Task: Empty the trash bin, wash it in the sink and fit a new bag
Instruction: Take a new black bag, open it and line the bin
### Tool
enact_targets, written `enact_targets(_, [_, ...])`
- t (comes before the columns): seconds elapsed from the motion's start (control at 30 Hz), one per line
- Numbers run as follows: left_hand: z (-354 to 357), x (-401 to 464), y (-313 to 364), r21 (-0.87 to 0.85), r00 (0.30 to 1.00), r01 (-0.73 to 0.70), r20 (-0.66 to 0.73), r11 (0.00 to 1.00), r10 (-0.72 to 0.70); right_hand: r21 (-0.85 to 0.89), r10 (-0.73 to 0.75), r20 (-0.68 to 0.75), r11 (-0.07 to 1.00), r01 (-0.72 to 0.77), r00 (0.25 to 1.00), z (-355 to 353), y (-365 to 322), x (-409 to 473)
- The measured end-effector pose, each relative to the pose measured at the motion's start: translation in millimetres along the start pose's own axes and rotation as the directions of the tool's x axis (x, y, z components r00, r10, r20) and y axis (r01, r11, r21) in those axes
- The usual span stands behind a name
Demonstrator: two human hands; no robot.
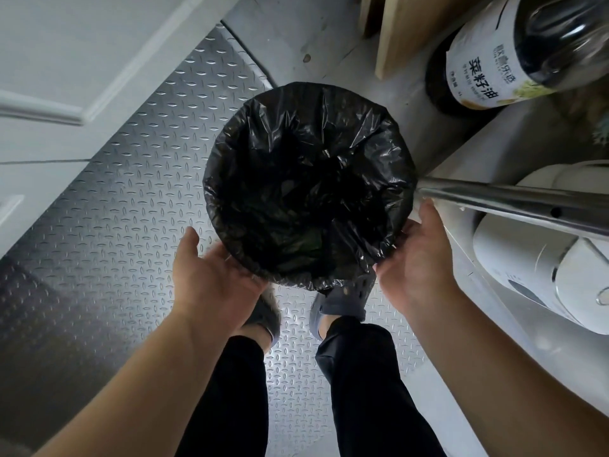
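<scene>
Over steel floor, one bagged bin (306, 183) — two hands (214, 268), two shoes (342, 301)

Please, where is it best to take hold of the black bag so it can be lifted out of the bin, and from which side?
Probably at its folded-over edge on the rim. The black trash bag lies turned down over the round bin's rim, and that loose plastic gives a pinch. Come from the near side, where the left hand and right hand already are; a metal pole crowds the right.
</scene>
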State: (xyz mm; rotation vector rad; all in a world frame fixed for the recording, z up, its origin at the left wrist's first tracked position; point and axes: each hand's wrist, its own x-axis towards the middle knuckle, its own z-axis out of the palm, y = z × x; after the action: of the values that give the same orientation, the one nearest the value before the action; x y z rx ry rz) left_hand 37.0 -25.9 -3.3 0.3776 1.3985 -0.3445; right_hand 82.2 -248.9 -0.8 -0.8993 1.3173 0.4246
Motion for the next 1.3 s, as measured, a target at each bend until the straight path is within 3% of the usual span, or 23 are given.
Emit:
enact_targets(0.13, [-13,6,-14,0.084,0.988,0.019,-0.156,0.996,-0.006,-0.123,-0.083,-0.148,0.990,0.065,0.985,-11,4,4])
enact_targets(0.23, [-30,1,-42,0.247,0.948,0.195,-0.296,0.949,-0.118,-0.353,-0.032,-0.218,0.934,-0.049,0.975,-35,14,3])
enact_targets(0.33, [-39,-4,-71,0.239,0.935,0.343,-0.178,0.908,-0.306,-0.297,0.203,-0.056,0.931,-0.210,0.978,-51,26,-1])
enact_targets(0.4, [-39,-2,-84,0.228,0.932,0.362,-0.112,0.904,-0.345,-0.236,0.291,0.046,0.933,-0.273,0.956,-52,29,1])
enact_targets(0.63, [-26,31,-97,0.067,0.936,0.351,-0.008,0.934,-0.351,0.010,0.369,0.130,0.928,-0.374,0.920,-47,29,30])
enact_targets(0.8, [-25,45,-96,0.089,0.954,0.287,0.061,0.954,-0.293,0.070,0.364,0.260,0.916,-0.394,0.894,-51,31,48])
enact_targets(0.87, [-29,50,-91,0.134,0.940,0.292,0.139,0.947,-0.310,0.056,0.392,0.292,0.903,-0.425,0.872,-56,32,60])
enact_targets(1.0, [-35,53,-73,0.470,0.851,0.292,0.269,0.833,-0.451,-0.086,0.439,0.337,0.895,-0.437,0.833,-60,28,77])
enact_targets(1.07, [-36,56,-66,0.513,0.864,0.284,0.229,0.810,-0.448,-0.158,0.410,0.317,0.912,-0.378,0.855,-52,24,83])
enact_targets(1.17, [-31,60,-57,0.487,0.972,0.199,0.009,0.850,-0.233,-0.323,0.243,0.258,0.934,-0.154,0.935,-33,17,83])
enact_targets(1.23, [-31,65,-51,0.450,0.983,0.181,-0.113,0.875,-0.145,-0.349,0.101,0.136,0.936,-0.048,0.986,-26,11,80])
enact_targets(1.3, [-33,64,-42,0.303,0.980,0.185,-0.123,0.935,-0.154,-0.327,-0.017,-0.022,0.945,0.009,1.000,-26,3,75])
